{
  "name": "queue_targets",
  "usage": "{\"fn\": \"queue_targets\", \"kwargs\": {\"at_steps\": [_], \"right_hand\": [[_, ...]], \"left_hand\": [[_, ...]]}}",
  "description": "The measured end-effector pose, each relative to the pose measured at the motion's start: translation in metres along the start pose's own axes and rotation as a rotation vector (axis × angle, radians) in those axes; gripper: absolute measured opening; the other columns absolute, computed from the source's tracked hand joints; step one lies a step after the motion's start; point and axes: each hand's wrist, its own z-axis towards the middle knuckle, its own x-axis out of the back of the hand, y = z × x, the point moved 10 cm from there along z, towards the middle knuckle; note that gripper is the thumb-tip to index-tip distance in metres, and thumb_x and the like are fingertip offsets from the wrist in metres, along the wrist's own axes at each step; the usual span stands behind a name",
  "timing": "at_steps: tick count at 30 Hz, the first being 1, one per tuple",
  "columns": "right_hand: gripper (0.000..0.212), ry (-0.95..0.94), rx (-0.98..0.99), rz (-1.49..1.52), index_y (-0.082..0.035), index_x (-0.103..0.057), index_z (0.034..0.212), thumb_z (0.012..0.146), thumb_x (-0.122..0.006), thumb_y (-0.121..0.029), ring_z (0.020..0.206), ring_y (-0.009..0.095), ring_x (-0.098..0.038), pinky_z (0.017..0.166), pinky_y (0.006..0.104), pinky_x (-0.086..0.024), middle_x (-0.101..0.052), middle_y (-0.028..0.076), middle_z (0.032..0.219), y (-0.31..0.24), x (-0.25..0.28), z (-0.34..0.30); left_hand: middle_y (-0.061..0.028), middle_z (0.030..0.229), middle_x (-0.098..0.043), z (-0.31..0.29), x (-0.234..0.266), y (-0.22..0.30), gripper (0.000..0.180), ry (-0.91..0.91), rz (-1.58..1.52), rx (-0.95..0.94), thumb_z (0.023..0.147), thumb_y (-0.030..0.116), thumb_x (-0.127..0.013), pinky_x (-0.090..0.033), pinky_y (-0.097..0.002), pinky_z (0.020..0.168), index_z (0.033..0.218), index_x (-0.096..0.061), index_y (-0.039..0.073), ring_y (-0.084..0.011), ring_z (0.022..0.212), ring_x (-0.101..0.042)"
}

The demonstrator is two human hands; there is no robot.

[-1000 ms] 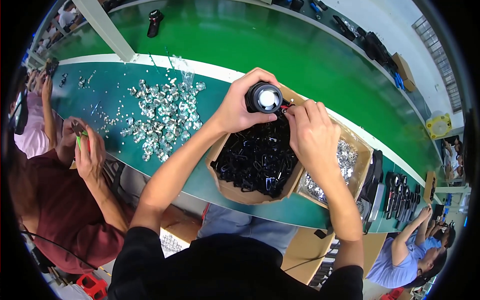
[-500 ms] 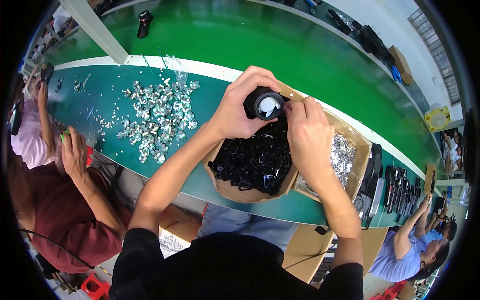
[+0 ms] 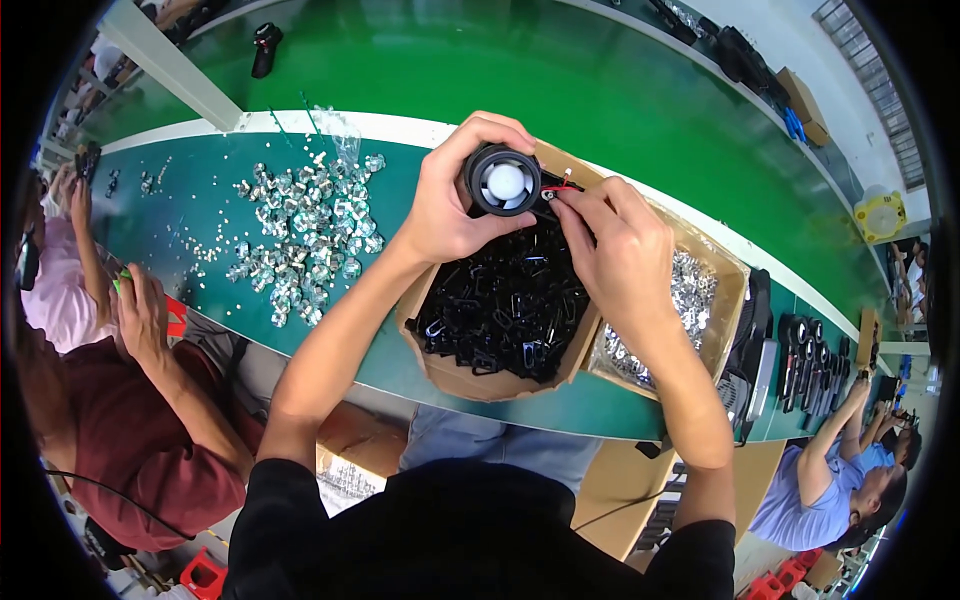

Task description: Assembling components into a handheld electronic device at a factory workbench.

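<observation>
My left hand (image 3: 447, 200) is wrapped round a black fan housing (image 3: 472, 180), a round tube with a white hub inside its mouth. The open end of the housing faces up toward me. Just to its right, my right hand (image 3: 625, 250) pinches a small dark part (image 3: 549, 196) with thumb and fingertips; its exact kind is hard to make out. A thin red wire (image 3: 566, 187) shows beside those fingertips. Below both hands stands a cardboard box (image 3: 470, 388) of small black clip-like parts (image 3: 510, 310).
A second carton (image 3: 735, 300) with small silvery parts stands right of the box. Shiny motor-like pieces (image 3: 310, 225) lie heaped on the green table at left. Black tools (image 3: 800, 360) line the right side. A green belt (image 3: 400, 60) runs beyond; co-workers sit on both sides.
The fan housing has moved slightly left and tipped so its mouth and white hub face me more directly. The red wire beside my right fingertips now shows.
</observation>
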Motion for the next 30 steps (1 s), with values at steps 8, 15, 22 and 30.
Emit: {"fn": "queue_targets", "kwargs": {"at_steps": [8,15,22,30], "right_hand": [[0.012,0.022,0.060,-0.079,-0.007,-0.068,0.085,0.084,-0.076,-0.016,0.070,0.020,-0.063,0.047,0.0375,-0.046,-0.055,0.002,0.079,-0.008,0.002,-0.001],[0.011,0.010,0.055,-0.051,-0.005,-0.074,0.089,0.080,-0.080,-0.008,0.063,0.022,-0.062,0.055,0.0352,-0.050,-0.060,0.005,0.080,-0.005,0.000,0.002],[0.012,0.005,0.051,-0.021,-0.007,-0.070,0.082,0.079,-0.079,-0.014,0.072,0.022,-0.065,0.054,0.0375,-0.050,-0.061,0.003,0.078,0.005,0.001,-0.001],[0.026,-0.080,-0.353,0.250,-0.005,-0.075,0.092,0.071,-0.089,-0.009,0.063,0.012,-0.057,0.060,0.0276,-0.047,-0.066,0.002,0.076,0.047,-0.003,0.003]], "left_hand": [[-0.0104,0.122,-0.057,0.001,-0.002,-0.004,0.064,-0.039,-0.044,0.020,0.061,-0.017,-0.083,-0.051,-0.0316,0.098,0.118,-0.059,0.001,-0.0178,0.109,-0.062],[-0.0099,0.122,-0.059,0.003,-0.002,-0.004,0.066,-0.056,-0.022,0.000,0.060,-0.016,-0.085,-0.052,-0.0311,0.097,0.119,-0.060,0.001,-0.0171,0.108,-0.063],[-0.0100,0.122,-0.060,0.003,-0.003,-0.003,0.066,-0.062,-0.020,-0.002,0.060,-0.016,-0.084,-0.051,-0.0309,0.098,0.119,-0.060,0.001,-0.0170,0.109,-0.062],[-0.0097,0.122,-0.061,0.001,0.001,-0.006,0.065,-0.082,-0.107,0.041,0.061,-0.013,-0.085,-0.049,-0.0312,0.100,0.119,-0.061,0.001,-0.0177,0.111,-0.062]]}}
